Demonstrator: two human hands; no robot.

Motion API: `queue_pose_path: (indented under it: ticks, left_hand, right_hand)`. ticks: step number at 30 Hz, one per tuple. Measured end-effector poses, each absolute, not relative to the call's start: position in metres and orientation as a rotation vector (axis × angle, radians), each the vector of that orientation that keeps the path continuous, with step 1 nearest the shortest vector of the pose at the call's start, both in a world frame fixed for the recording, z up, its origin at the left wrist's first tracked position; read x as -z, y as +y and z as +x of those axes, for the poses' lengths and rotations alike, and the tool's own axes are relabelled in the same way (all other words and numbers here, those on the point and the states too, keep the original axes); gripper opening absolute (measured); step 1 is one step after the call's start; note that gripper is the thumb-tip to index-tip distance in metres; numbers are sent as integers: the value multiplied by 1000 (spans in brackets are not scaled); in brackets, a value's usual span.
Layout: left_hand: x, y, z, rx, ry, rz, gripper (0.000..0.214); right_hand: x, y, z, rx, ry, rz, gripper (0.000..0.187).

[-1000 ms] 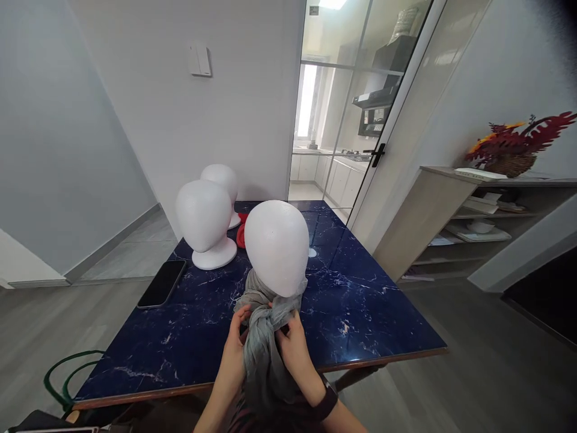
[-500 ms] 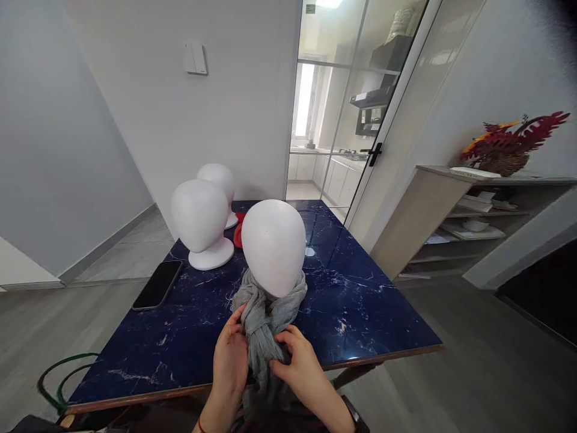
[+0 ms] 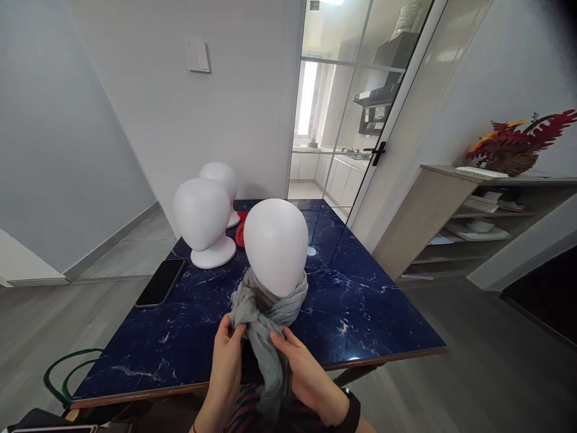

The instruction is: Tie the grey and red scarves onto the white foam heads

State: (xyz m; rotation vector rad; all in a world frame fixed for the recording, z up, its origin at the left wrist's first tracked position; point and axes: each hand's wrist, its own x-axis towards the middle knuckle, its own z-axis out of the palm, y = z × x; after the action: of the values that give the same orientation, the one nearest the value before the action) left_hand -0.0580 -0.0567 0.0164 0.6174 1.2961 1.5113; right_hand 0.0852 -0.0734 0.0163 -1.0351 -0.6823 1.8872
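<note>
A grey scarf (image 3: 288,310) is wrapped around the neck of a white foam mannequin head (image 3: 276,246) at the table's near side. Its knot sits at the front left, and the loose tail hangs over the table edge. My left hand (image 3: 226,352) pinches the scarf just below the knot, thumb on top. With thumb and fingers, my right hand (image 3: 303,370) grips the hanging tail on its right side. The fingertips of both hands are partly hidden by the cloth.
Two more white foam heads, a nearer one (image 3: 202,213) and a farther one (image 3: 220,176), stand at the back left. Red cloth (image 3: 240,234) lies beside them. A black phone (image 3: 161,282) rests on the blue marbled table (image 3: 369,313). Beyond are a glass door and a shelf unit (image 3: 401,222).
The scarf's knot has shifted left and loosened from the front centre, and the tail now slants to the right. Both hands have closed more on the cloth.
</note>
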Motion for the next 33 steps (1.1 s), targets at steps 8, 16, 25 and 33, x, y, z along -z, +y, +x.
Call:
queue_pose_path:
  ticks: [8, 16, 25, 33]
  left_hand:
    - [-21, -49, -75, -1614, 1090, 339, 24]
    - [-36, -60, -66, -1448, 1015, 264, 18]
    - [-60, -61, -65, -1429, 1068, 977, 33]
    - [-49, -78, -76, -1480, 1005, 865, 41]
  right_hand:
    - [-44, -65, 116, -2125, -695, -592, 42]
    - [-46, -63, 105, -2207, -718, -685, 56]
    - [-43, -62, 93, -2242, -729, -887, 36]
    - [-32, -62, 99, -2288, -651, -867, 34]
